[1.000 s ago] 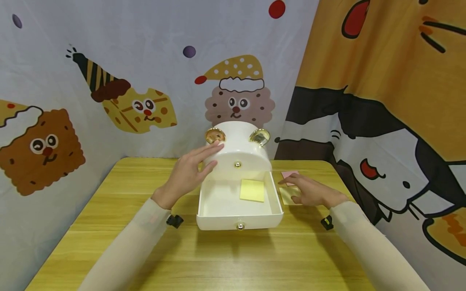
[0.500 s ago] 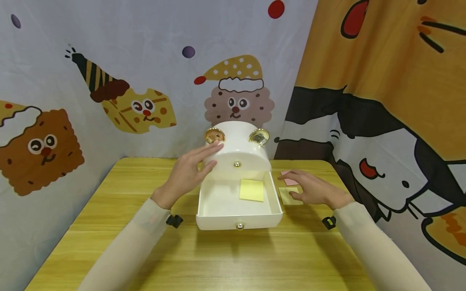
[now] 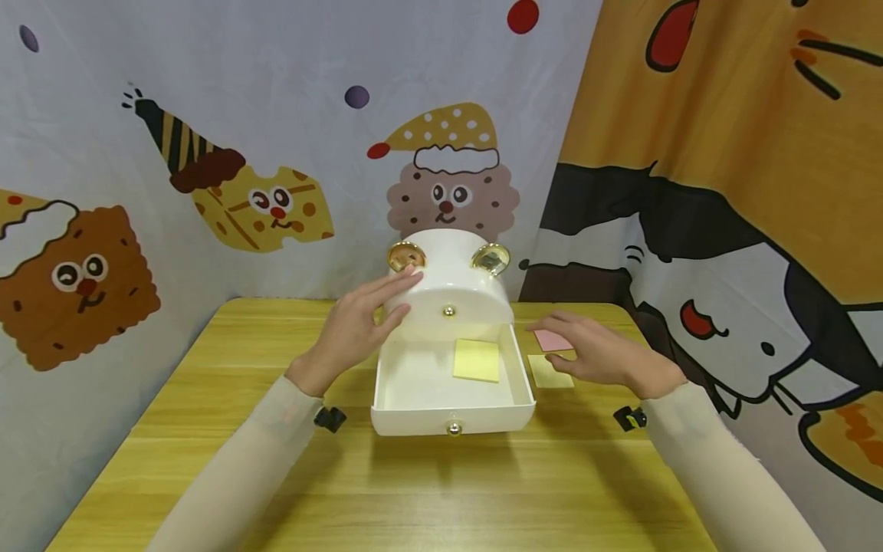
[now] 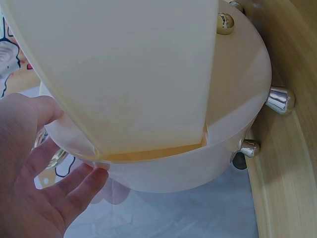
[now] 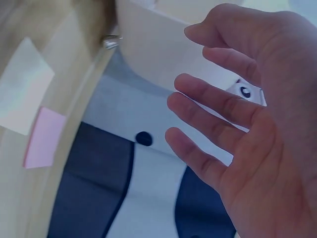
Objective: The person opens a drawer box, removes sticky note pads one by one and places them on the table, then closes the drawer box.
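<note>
A white, round-topped drawer box [image 3: 451, 261] stands at the back of the table, its lower drawer [image 3: 421, 423] pulled out. A yellow sticky-note pad [image 3: 477, 360] lies in the drawer's right part. My left hand [image 3: 355, 326] rests on the box's upper left side, fingers extended; in the left wrist view its fingertips [image 4: 101, 174] touch the box's edge. Right of the box, my right hand [image 3: 607, 353] hovers over a pink sticky-note pad [image 3: 554, 340] and a pale yellow one [image 3: 549, 372], partly covering them. The right wrist view shows its fingers spread, holding nothing.
Two gold, ear-like discs [image 3: 491, 260] sit on top of the box. Gold knobs [image 3: 454, 429] mark its drawers, and short metal feet [image 4: 280, 100] hold it up. Behind the wooden table [image 3: 276, 475] hangs a cartoon-printed cloth [image 3: 290, 69].
My right hand has drawn slightly right, away from the box, uncovering more of the pale yellow pad. The pink pad has shifted a little right. My left hand stays in place.
</note>
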{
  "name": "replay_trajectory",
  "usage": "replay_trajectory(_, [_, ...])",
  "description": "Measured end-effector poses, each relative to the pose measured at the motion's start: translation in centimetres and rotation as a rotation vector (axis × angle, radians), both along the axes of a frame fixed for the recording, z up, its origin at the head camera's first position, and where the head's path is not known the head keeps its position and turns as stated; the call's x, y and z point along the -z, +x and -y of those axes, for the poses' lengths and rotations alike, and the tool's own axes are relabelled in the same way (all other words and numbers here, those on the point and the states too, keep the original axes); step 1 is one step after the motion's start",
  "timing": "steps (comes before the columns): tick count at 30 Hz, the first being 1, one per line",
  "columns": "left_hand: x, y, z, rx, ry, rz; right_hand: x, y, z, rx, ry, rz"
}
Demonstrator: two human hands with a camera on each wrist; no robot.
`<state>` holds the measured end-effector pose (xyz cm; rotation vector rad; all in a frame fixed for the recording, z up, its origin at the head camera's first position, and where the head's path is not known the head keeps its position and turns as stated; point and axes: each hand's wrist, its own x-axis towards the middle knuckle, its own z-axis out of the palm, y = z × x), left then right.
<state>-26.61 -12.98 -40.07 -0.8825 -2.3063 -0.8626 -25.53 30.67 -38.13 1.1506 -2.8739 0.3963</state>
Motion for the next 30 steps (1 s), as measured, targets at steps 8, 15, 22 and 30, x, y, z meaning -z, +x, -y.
replay_trajectory(8, [0.0, -0.1, 0.0, 0.0, 0.003, 0.003, -1.8, 0.9, 1.0, -0.018, 0.017, -0.053])
replay_trajectory(15, [0.0, 0.0, 0.0, 0.0, 0.002, 0.003, -2.9, 1.5, 1.8, -0.021, 0.034, -0.094])
replay_trajectory(22, [-0.1, 0.0, 0.0, 0.005, 0.005, 0.01, -3.7, 2.1, 2.2, -0.036, 0.029, -0.116])
replay_trajectory(30, [-0.1, 0.0, 0.0, 0.003, 0.009, 0.009, -4.4, 2.7, 3.2, -0.072, 0.01, -0.14])
